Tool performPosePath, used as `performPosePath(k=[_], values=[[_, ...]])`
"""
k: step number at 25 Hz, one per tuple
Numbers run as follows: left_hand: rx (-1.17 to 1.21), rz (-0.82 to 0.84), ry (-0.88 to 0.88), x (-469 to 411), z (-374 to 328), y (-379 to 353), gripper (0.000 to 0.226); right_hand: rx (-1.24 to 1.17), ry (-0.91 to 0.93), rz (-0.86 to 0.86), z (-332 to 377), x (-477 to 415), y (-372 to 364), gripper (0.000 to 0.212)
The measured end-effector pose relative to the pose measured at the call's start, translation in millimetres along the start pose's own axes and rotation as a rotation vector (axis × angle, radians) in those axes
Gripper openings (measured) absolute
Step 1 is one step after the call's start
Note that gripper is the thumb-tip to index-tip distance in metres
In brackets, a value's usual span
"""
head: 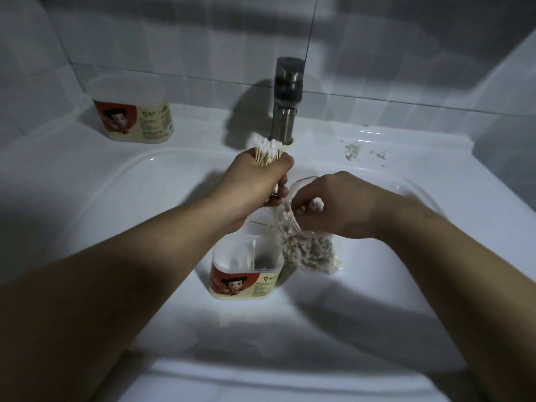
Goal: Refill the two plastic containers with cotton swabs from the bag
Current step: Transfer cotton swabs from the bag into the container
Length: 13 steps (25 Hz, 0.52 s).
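My left hand (255, 184) grips a bundle of cotton swabs (268, 150), white tips pointing up, above the sink basin. My right hand (336, 204) pinches the top of a clear plastic bag (307, 248) filled with swabs, which hangs into the basin. Just left of the bag stands an open plastic container (246, 271) with a red cartoon label and one or two swabs inside. A second container (133, 111) of the same kind sits on the sink ledge at the back left, apart from both hands.
A steel faucet (287, 97) rises behind my left hand at the back of the white sink (116, 184). Small white scraps (356, 149) lie on the ledge to the faucet's right. Tiled wall behind.
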<state>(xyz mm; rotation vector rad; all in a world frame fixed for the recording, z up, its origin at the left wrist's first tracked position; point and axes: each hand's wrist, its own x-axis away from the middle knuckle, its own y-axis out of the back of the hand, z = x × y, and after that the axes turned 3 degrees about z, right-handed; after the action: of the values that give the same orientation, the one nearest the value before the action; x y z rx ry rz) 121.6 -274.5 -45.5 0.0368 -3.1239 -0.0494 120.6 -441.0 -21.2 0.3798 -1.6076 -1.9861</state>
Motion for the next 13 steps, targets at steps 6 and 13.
performPosePath(k=[6, 13], values=[[-0.050, 0.065, -0.100, 6, -2, -3, 0.020, 0.018, -0.020, 0.049, 6, 1, -1, 0.021], [-0.314, 0.127, -0.245, 9, -2, -4, 0.013, 0.138, -0.045, -0.115, 3, -5, 1, 0.021]])
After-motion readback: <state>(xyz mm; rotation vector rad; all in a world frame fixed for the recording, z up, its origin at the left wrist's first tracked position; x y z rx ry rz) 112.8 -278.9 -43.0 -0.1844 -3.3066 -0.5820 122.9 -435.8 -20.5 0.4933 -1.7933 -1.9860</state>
